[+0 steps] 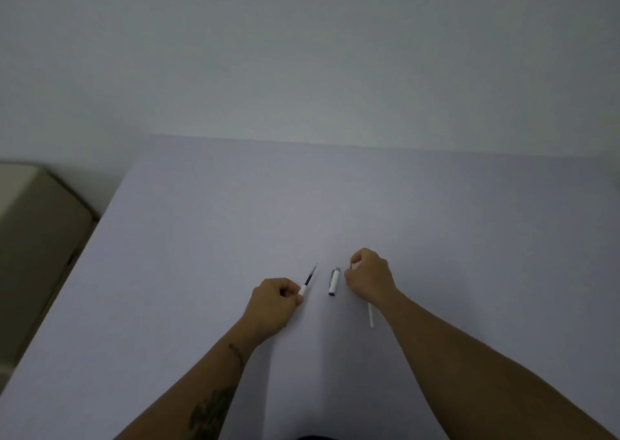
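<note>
A pen lies in parts on a pale lilac table (pixel 235 204). My left hand (pixel 273 305) grips the white end of a pen piece (pixel 308 280) whose dark front and metal tip point up and to the right. A white pen cap (pixel 334 282) with a clip lies on the table between my hands, touching neither. My right hand (pixel 369 277) pinches a small thin part at its fingertips; what that part is cannot be made out. A thin white tube (pixel 370 315) sticks out from under my right wrist, and whether the hand holds it is hidden.
A plain pale wall (pixel 302 54) rises behind the table's far edge. A beige box-like unit (pixel 37 238) stands beyond the table's left edge.
</note>
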`<state>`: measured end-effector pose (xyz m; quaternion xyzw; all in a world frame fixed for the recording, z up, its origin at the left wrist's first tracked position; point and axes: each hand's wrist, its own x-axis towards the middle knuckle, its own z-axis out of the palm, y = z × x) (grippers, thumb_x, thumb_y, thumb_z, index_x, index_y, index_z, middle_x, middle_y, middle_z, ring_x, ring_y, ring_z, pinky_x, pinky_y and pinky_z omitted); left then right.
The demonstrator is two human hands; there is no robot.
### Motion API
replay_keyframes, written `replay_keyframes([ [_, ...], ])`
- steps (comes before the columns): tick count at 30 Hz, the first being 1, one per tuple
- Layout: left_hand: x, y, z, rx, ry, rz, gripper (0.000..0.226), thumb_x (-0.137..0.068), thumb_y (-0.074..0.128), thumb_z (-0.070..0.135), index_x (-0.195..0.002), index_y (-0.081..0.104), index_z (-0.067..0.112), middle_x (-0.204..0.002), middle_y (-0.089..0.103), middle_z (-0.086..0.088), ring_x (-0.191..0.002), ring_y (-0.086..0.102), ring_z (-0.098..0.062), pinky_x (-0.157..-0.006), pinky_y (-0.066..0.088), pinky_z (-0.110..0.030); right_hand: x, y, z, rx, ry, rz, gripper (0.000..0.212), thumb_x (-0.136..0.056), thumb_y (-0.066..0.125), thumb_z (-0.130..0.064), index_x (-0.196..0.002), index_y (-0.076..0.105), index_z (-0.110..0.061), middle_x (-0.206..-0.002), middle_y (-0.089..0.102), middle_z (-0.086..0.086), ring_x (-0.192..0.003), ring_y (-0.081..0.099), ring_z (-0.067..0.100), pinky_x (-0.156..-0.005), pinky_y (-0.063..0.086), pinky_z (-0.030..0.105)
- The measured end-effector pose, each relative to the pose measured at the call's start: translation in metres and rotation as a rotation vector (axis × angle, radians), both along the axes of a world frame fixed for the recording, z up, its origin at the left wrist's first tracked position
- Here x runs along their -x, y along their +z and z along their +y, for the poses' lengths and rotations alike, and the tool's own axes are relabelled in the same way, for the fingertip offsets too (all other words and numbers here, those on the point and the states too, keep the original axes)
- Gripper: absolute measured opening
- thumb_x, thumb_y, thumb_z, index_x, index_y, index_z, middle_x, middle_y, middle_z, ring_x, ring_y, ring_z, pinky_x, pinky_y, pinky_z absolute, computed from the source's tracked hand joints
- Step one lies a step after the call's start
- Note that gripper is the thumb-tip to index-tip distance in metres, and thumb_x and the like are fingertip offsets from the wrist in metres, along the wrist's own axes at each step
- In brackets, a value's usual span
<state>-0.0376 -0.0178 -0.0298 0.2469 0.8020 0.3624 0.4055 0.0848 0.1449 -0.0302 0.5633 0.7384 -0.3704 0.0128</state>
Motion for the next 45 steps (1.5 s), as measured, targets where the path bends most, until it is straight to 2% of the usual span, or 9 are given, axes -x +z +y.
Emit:
replay_keyframes([
  [5,0.001,-0.004,0.004,0.011,-0.004,-0.001,0.013,-0.087,0.065,0.014,-0.075,0.066,0.017,-0.067,0.057,0.004,-0.057,0.050,-0.008,-0.041,0.040,-0.009,0.005,-0.013,-0.010,-0.077,0.110,-0.096,0.028,-0.088,0.054,-0.021,-0.114,0.048,-0.011,-0.109,0.058,0.018,-0.099,0.059,0.041,-0.079,0.044,0.037],
  [8,-0.001,-0.008,0.004,0.025,-0.006,-0.003,0.013,-0.086,0.065,0.015,-0.074,0.067,0.018,-0.067,0.059,0.004,-0.059,0.052,-0.009,-0.049,0.042,-0.015,0.006,-0.015,-0.013,-0.098,0.134,-0.103,0.026,-0.089,0.054,-0.022,-0.111,0.046,-0.011,-0.096,0.051,0.013,-0.085,0.054,0.036,-0.073,0.042,0.036],
  [17,-0.008,-0.010,0.011,0.026,-0.014,-0.025,0.009,-0.085,0.065,0.016,-0.079,0.071,0.017,-0.072,0.063,0.002,-0.065,0.054,-0.011,-0.060,0.046,-0.022,-0.005,-0.006,-0.007,-0.030,0.014,0.048,0.022,-0.084,0.057,-0.014,-0.105,0.065,-0.014,-0.100,0.065,0.008,-0.091,0.062,0.027,-0.075,0.047,0.029],
  [21,-0.017,-0.006,0.019,-0.008,-0.040,-0.013,0.008,-0.084,0.066,0.017,-0.084,0.074,0.016,-0.069,0.063,0.004,-0.062,0.054,-0.011,-0.061,0.048,-0.026,-0.010,0.005,-0.013,0.293,-0.132,0.266,0.014,-0.081,0.065,-0.007,-0.088,0.075,-0.014,-0.080,0.071,0.007,-0.067,0.063,0.018,-0.059,0.047,0.026],
  [25,-0.028,0.000,0.031,-0.051,-0.078,0.001,0.006,-0.083,0.069,0.016,-0.086,0.075,0.014,-0.069,0.065,0.003,-0.060,0.056,-0.011,-0.061,0.050,-0.027,-0.019,0.011,-0.023,0.547,-0.260,0.420,0.011,-0.085,0.068,-0.009,-0.089,0.076,-0.003,-0.072,0.067,0.008,-0.056,0.054,0.014,-0.050,0.039,0.025],
  [33,-0.044,0.005,0.043,-0.049,-0.110,0.023,0.005,-0.084,0.069,0.018,-0.080,0.070,0.018,-0.071,0.063,0.002,-0.058,0.053,-0.011,-0.057,0.045,-0.021,-0.043,0.029,0.016,0.317,-0.498,0.507,0.016,-0.091,0.063,-0.010,-0.076,0.069,-0.008,-0.074,0.069,0.009,-0.060,0.059,0.015,-0.057,0.046,0.027],
  [38,-0.051,0.004,0.040,-0.028,-0.110,0.041,0.014,-0.087,0.065,0.016,-0.074,0.065,0.021,-0.066,0.057,0.005,-0.056,0.049,-0.009,-0.053,0.038,-0.018,-0.067,0.013,0.034,0.041,-0.164,0.103,0.023,-0.082,0.066,-0.017,-0.071,0.071,0.002,-0.075,0.072,0.020,-0.063,0.063,0.024,-0.059,0.047,0.029],
  [41,-0.050,0.002,0.039,-0.014,-0.106,0.030,0.018,-0.087,0.064,0.015,-0.071,0.062,0.023,-0.066,0.056,0.005,-0.056,0.048,-0.009,-0.054,0.038,-0.018,-0.069,-0.005,0.026,0.000,-0.020,-0.075,0.020,-0.080,0.063,-0.018,-0.062,0.059,-0.009,-0.069,0.063,0.012,-0.070,0.064,0.029,-0.060,0.045,0.029],
  [45,-0.047,-0.002,0.037,0.007,-0.103,0.026,0.015,-0.087,0.064,0.016,-0.073,0.064,0.022,-0.070,0.060,0.002,-0.059,0.051,-0.012,-0.056,0.042,-0.021,-0.066,-0.023,0.014,-0.094,0.023,-0.143,0.010,-0.079,0.056,-0.020,-0.079,0.053,-0.011,-0.093,0.066,0.016,-0.085,0.066,0.035,-0.067,0.049,0.033],
])
